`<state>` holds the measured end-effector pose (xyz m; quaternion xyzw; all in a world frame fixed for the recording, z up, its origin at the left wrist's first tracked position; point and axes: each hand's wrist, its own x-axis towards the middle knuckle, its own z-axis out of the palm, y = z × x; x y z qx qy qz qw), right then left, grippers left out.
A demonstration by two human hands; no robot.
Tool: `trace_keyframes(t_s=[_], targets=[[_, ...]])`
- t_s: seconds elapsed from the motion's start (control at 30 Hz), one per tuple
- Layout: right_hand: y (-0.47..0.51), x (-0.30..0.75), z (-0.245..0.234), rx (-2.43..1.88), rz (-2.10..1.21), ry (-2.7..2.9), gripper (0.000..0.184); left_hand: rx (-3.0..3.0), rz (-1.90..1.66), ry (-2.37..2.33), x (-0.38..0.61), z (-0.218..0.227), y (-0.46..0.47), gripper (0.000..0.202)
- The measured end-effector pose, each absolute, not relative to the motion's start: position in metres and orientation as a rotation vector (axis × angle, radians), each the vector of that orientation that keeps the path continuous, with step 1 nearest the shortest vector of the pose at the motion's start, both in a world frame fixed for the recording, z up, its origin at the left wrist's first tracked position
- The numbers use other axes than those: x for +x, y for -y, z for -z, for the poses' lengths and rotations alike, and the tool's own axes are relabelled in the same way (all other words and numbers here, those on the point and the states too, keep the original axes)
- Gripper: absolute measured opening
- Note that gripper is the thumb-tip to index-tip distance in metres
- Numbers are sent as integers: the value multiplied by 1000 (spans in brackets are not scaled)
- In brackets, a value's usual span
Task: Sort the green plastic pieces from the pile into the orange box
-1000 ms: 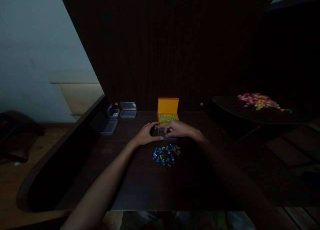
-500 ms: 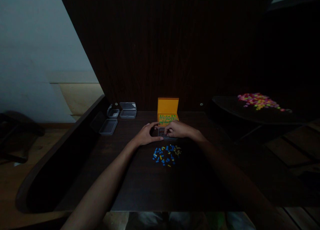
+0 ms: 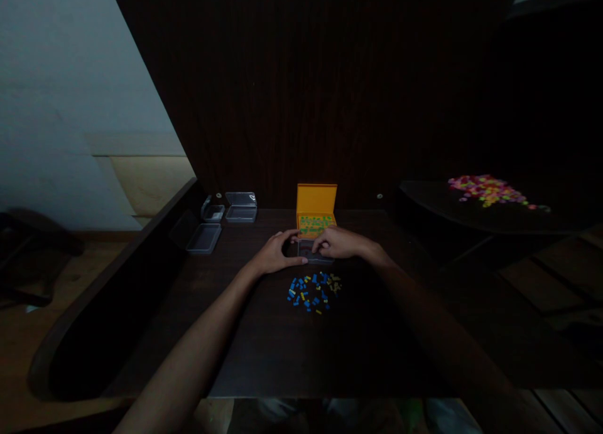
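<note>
A small clear plastic box (image 3: 308, 258) lies on the dark table in front of me. My left hand (image 3: 277, 253) spans its left end, thumb at the near corner and fingers at the far one. Over the box's right part, my right hand (image 3: 335, 242) has its fingers curled and pointing down inside; whatever is between the fingertips is too small and dark to make out. Directly behind stands an open orange case (image 3: 316, 199) with green pieces (image 3: 315, 224) in its lower half. Nearer to me lie scattered blue, yellow and tan small pieces (image 3: 315, 292).
Three more open clear boxes stand at the back left: one box (image 3: 204, 239), a smaller box (image 3: 214, 213) and another box (image 3: 242, 214). On a dark surface at the right is a colourful pile (image 3: 490, 191). A raised panel (image 3: 117, 296) edges the table's left side.
My right hand has shifted slightly to the right within the box, its fingers still curled downward. The left hand keeps its place at the box's left end.
</note>
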<state>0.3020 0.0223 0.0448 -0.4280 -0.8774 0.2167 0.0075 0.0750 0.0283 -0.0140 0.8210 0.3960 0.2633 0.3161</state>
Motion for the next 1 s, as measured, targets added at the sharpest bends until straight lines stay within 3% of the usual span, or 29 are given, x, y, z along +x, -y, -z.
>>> trace_keyframes(t_s=[0.6, 1.0], targets=[[-24, 307, -47, -1371, -631, 2715, 34, 2179, -684, -1072, 75, 11, -27, 82], [-17, 292, -37, -1159, -689, 2761, 37, 2195, -679, -1063, 73, 10, -27, 83]])
